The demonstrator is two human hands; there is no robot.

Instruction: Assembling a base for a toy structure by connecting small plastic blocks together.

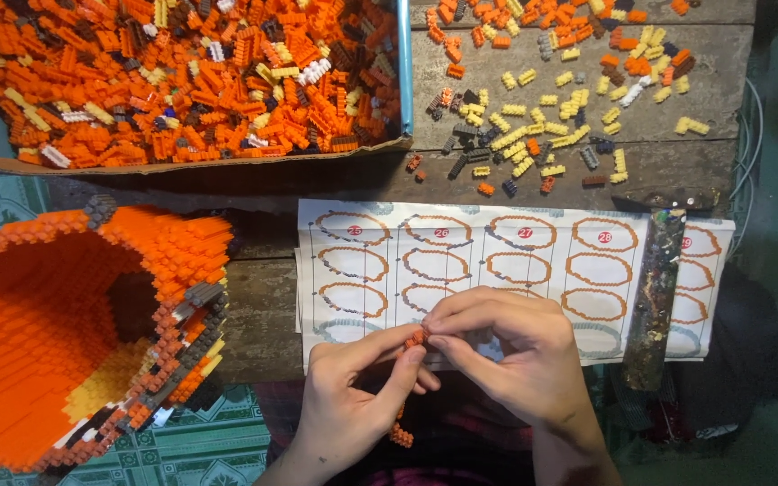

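1. broadly, a weathered wooden worktop (578, 166) carries everything; dark planks, worn edges.
2. large hollow orange brick build (74, 333) at lower left, lying on its side, open mouth toward the camera, rim edged with grey, brown and yellow bricks.
3. cardboard tray (65, 165) at upper left, heaped with loose small bricks, mostly orange; blue wall on its right side.
4. printed instruction sheet (515, 270) across the middle, rows of oval ring diagrams; a dark paint-stained strip (652, 297) lies across its right part.
5. scatter of loose yellow, orange and grey bricks (533, 117) on the bare wood above the sheet.
6. left hand (353, 405) and right hand (515, 355) meet just below the sheet, fingertips touching.
7. both hands pinch a short orange brick chain (417, 337); the left thumb and forefinger closed on it from below, the right fingers closed on its top. more of the chain hangs under the left hand.
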